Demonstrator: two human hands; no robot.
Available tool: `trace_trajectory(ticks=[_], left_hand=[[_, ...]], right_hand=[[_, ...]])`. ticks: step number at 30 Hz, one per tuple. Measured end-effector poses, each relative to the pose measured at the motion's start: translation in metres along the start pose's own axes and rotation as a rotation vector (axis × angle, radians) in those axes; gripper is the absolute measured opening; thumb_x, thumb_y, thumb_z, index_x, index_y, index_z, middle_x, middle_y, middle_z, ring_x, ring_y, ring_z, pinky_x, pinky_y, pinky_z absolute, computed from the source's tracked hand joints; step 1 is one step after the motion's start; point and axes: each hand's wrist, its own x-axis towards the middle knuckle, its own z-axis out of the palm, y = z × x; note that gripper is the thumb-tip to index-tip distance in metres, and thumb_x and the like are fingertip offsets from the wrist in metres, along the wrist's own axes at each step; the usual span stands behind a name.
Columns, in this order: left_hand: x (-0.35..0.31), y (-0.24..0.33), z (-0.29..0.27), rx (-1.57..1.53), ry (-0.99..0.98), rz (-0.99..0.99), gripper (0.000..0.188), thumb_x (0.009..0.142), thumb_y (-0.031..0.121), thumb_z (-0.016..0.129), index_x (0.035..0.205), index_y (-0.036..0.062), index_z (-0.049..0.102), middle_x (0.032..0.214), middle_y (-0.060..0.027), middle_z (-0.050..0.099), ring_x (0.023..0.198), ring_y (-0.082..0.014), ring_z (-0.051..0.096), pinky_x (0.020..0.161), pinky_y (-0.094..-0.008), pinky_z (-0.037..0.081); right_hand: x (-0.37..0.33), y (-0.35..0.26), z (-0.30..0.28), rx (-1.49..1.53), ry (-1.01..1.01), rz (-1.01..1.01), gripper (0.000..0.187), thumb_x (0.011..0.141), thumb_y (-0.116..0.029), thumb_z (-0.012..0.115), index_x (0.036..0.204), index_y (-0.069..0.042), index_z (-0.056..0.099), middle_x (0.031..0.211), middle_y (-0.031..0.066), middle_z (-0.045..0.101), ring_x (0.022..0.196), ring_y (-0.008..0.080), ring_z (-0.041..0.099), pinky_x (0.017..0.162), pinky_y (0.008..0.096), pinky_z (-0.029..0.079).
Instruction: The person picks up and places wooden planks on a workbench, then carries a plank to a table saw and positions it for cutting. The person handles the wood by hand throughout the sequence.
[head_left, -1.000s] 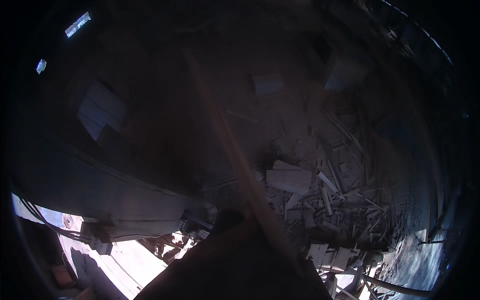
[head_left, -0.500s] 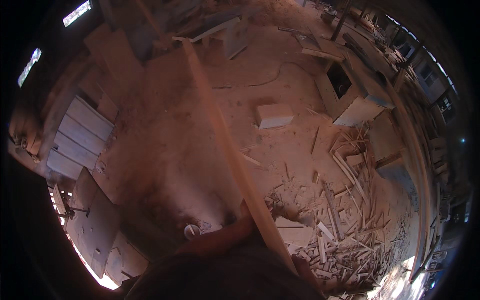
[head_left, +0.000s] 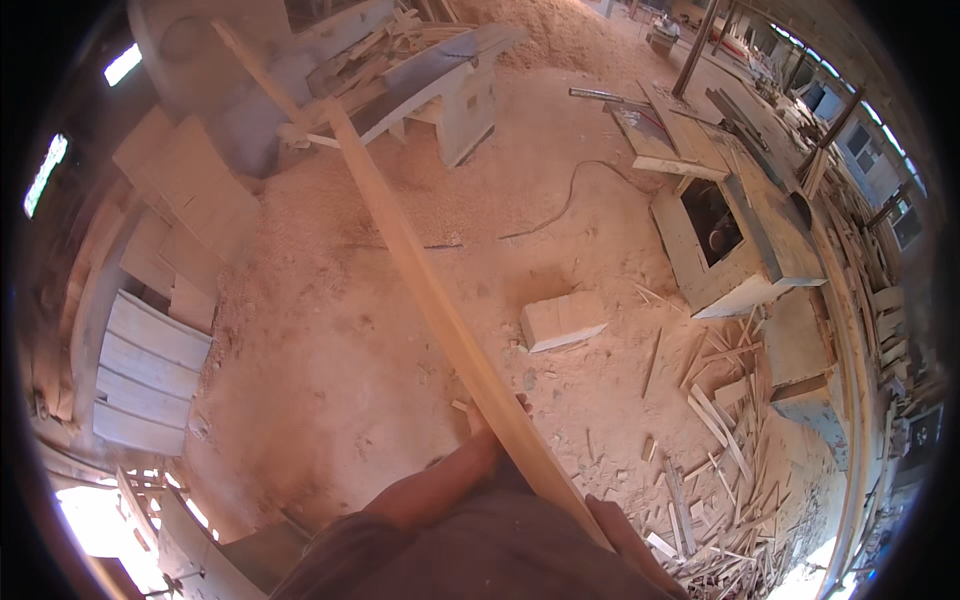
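A long, straight wooden plank (head_left: 425, 282) runs from near my body out toward a bench at the far left. Around its near part my left hand (head_left: 482, 425) is closed from below, thumb on the left side and fingertips showing past the right edge. Close to the plank's near end, my right hand (head_left: 603, 515) sits against its right side. The fingers of that hand are mostly hidden, though it appears to hold the plank. The plank's far end lies over the near edge of the bench (head_left: 465, 115).
Sawdust covers the floor (head_left: 330, 330). A pale block (head_left: 563, 321) lies right of the plank. Farther right stands a box-like wooden cabinet (head_left: 735, 240) with a dark opening. Scrap sticks (head_left: 715, 420) litter the lower right. Boards (head_left: 150, 345) lean at left; a cable (head_left: 573, 195) crosses the floor.
My view has tilted up, so the floor and cabinet appear lower, and the picture is brighter. The plank's far end reaches slightly farther past the bench edge. Both hands stay at the plank.
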Motion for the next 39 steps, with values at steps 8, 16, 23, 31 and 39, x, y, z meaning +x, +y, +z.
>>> trace_trajectory(ticks=[8, 16, 23, 31, 39], left_hand=[[0.095, 0.175, 0.162, -0.086, 0.013, 0.115, 0.067, 0.089, 0.062, 0.032, 0.113, 0.0053, 0.059, 0.111, -0.0191, 0.063, 0.097, -0.0389, 0.059, 0.085, -0.0508, 0.05], [0.243, 0.332, 0.257, -0.12, -0.163, 0.017, 0.06, 0.089, 0.057, 0.033, 0.104, 0.0061, 0.061, 0.09, -0.0187, 0.061, 0.085, -0.0403, 0.061, 0.079, -0.0508, 0.05], [0.372, 0.436, 0.263, -0.203, -0.341, 0.266, 0.041, 0.102, 0.05, 0.045, 0.122, 0.0153, 0.054, 0.115, -0.0054, 0.059, 0.104, -0.0235, 0.059, 0.097, -0.0421, 0.05], [0.475, 0.545, 0.392, -0.371, -0.267, 0.494, 0.042, 0.102, 0.049, 0.046, 0.113, 0.0107, 0.057, 0.106, -0.0085, 0.06, 0.103, -0.0252, 0.06, 0.091, -0.0444, 0.052], [0.593, 0.594, 0.484, 0.11, -0.059, 0.749, 0.049, 0.099, 0.055, 0.047, 0.117, 0.0102, 0.056, 0.109, -0.0085, 0.061, 0.101, -0.0273, 0.061, 0.089, -0.046, 0.053]], right_hand=[[0.161, -0.207, -0.13, -0.039, -0.065, 0.225, 0.065, 0.102, -0.054, 0.042, 0.117, 0.003, 0.069, 0.116, 0.0261, 0.07, 0.113, 0.0346, 0.066, 0.098, 0.0424, 0.047], [0.346, -0.382, -0.247, -0.176, -0.151, 0.227, 0.066, 0.102, -0.054, 0.04, 0.123, 0.002, 0.067, 0.123, 0.0265, 0.067, 0.12, 0.0341, 0.062, 0.104, 0.0408, 0.045], [0.476, -0.548, -0.325, -0.418, -0.19, 0.077, 0.077, 0.101, -0.063, 0.035, 0.121, 0.003, 0.068, 0.122, 0.028, 0.067, 0.119, 0.042, 0.062, 0.101, 0.0444, 0.046], [0.644, -0.691, -0.438, -0.567, -0.323, 0.051, 0.075, 0.101, -0.062, 0.034, 0.128, 0.0, 0.066, 0.13, 0.0269, 0.063, 0.126, 0.0401, 0.058, 0.106, 0.0432, 0.043], [0.795, -0.812, -0.567, -0.809, -0.397, -0.139, 0.073, 0.102, -0.057, 0.033, 0.118, 0.004, 0.068, 0.122, 0.0295, 0.066, 0.12, 0.0439, 0.06, 0.104, 0.0486, 0.043]])
